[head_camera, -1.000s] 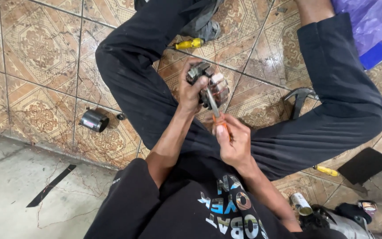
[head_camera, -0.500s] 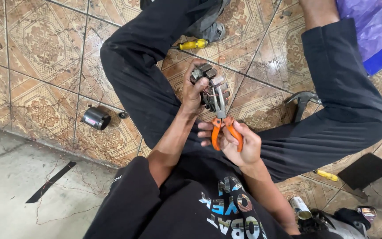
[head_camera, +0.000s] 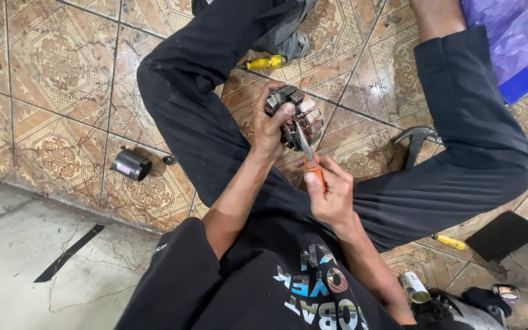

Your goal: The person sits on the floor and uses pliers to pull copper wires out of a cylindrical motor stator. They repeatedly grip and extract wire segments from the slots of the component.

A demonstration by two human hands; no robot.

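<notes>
A: Start at the left. What lies on the patterned tile floor (head_camera: 44, 67)?

B: A small dark metal cylinder (head_camera: 131, 164) on its side, well apart from the hands. Further along, a yellow-handled screwdriver (head_camera: 266, 62) rests near the person's shoe.

A: And the hands?

B: The left hand (head_camera: 272, 125) is wrapped around a wound motor stator (head_camera: 297, 116), fingers curled over its rim, holding it above the floor between the spread legs. The right hand (head_camera: 331, 189) is closed around the orange handles of a pair of pliers (head_camera: 308, 156), whose metal nose reaches up into the stator's copper windings.

A: So which step is this?

B: It looks like working on the windings, with the nose just set against the coil. Whether the tips grip a wire I cannot tell.

A: What does the next move call for?

B: Probably a firm squeeze and a steady pull, while the left hand braces the stator.

A: Anything to the right?

B: A hammer (head_camera: 415, 143) lies beside the knee, and another yellow screwdriver (head_camera: 449, 241) near the thigh.
</notes>
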